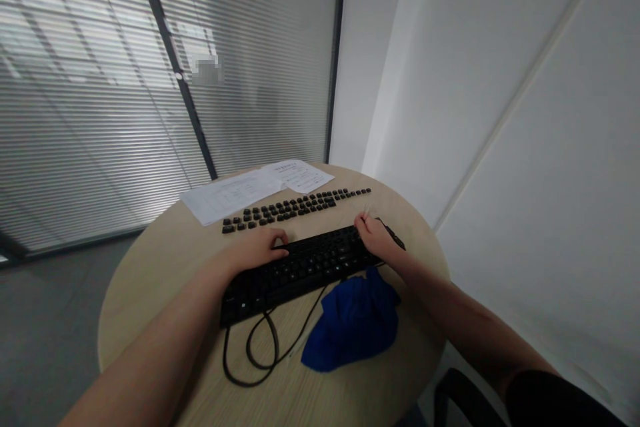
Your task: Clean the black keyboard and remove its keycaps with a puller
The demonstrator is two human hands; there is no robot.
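A black keyboard (300,268) lies at a slant on the round table, some of its keys in place. At its far edge, my left hand (257,248) grips the keyboard, thumb on top and curved fingers beyond the edge. My right hand (374,235) is closed in a pinch over the keyboard's far right part. Something thin and pale, blurred, shows at its fingertips; I cannot make out what it is. Loose black keycaps (285,209) stand in rows behind the keyboard. A crumpled blue cloth (355,323) lies in front, near my right forearm.
The keyboard's black cable (250,383) loops on the near side of the wooden table (150,300). Printed papers (240,193) lie at the back. A glass partition with blinds (260,80) and a white wall (525,147) stand close behind. A dark chair (457,390) is at lower right.
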